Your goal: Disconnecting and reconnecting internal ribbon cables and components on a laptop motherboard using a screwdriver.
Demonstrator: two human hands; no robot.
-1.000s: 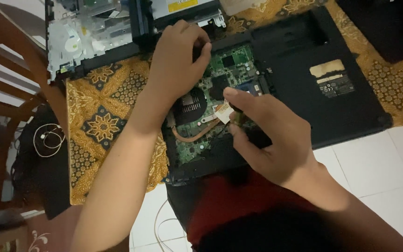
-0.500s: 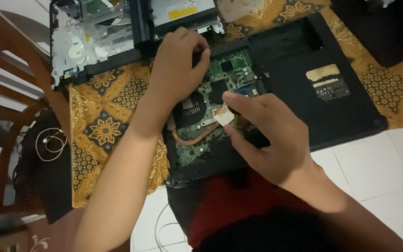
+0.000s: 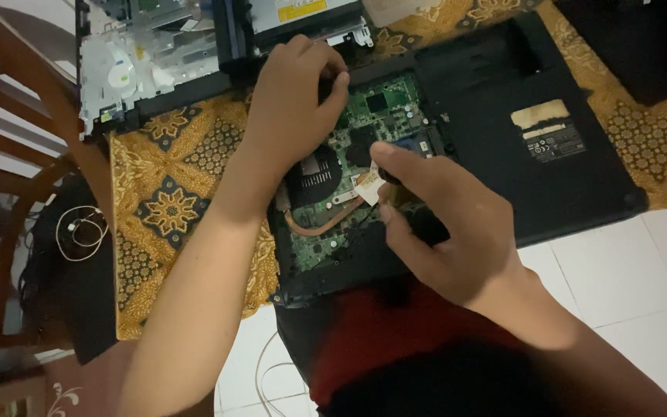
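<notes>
An opened black laptop base (image 3: 550,177) lies on a patterned cloth, its green circuit board (image 3: 387,116) and copper heat pipe (image 3: 319,225) exposed. My left hand (image 3: 295,116) rests at the board's upper left edge with its fingers curled toward the thumb. Whether it pinches anything is hidden. My right hand (image 3: 445,224) hovers over the middle of the board. Its thumb and fingers pinch a small whitish tab (image 3: 367,188) just above the board, and a dark object sits partly hidden in its palm.
A removed laptop cover with silver metal parts (image 3: 148,66) and a drive unit (image 3: 303,15) lie beyond the board. The yellow patterned cloth (image 3: 171,205) covers white floor tiles (image 3: 627,278). A wooden chair (image 3: 9,162) and a coiled white cable (image 3: 79,232) are at the left.
My right hand has shifted slightly up and left over the board, still pinching the whitish tab. My left hand stays at the board's upper edge.
</notes>
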